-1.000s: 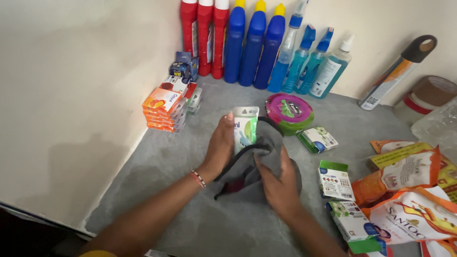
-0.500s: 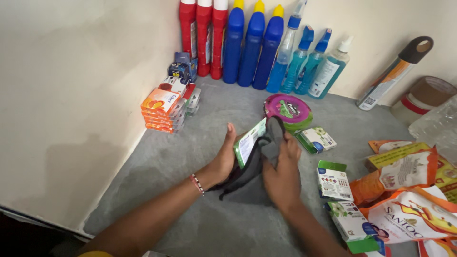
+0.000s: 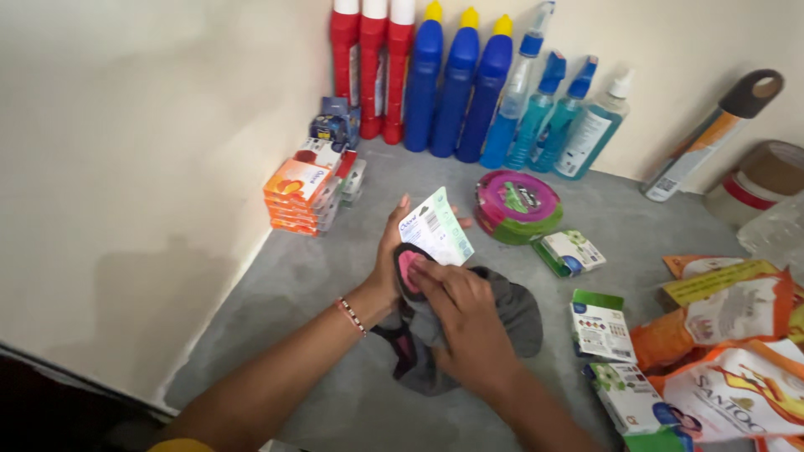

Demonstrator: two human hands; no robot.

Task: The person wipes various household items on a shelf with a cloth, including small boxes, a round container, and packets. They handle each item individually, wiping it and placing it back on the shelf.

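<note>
On the grey shelf [image 3: 276, 276], in the corner by the cream wall, both hands are on one item: left hand [image 3: 387, 272] is closed around a small white-and-green box [image 3: 435, 236], gripping it from the left side and holding it tilted up off the surface, printed back face to the camera. Right hand [image 3: 465, 322] is closed on a dark grey cloth [image 3: 511, 314] with pink trim, fingertips pressing the cloth against the lower edge of the box. Judgement: wiping of this box is mid-way; the cloth covers only the bottom part, the upper face is uncovered, and whether that part is already clean can't be told. Rest of the cloth lies bunched on the shelf under the right wrist. Things around it: stack of orange boxes [image 3: 300, 197] near the left wall, a round pink-and-green tin [image 3: 517, 205] just beyond the hands, a small green-and-white box [image 3: 569, 253] beside it, two more white-and-green cartons [image 3: 600, 326] to the right, orange pouches [image 3: 729, 335] at the right edge. Red bottles [image 3: 368, 67], blue bottles [image 3: 461, 84] and spray bottles [image 3: 553, 109] stand in a row along the back wall. None of these are touched right now; can't tell which have been wiped, so as far as visible, one box in hand and the others lying about.
</note>
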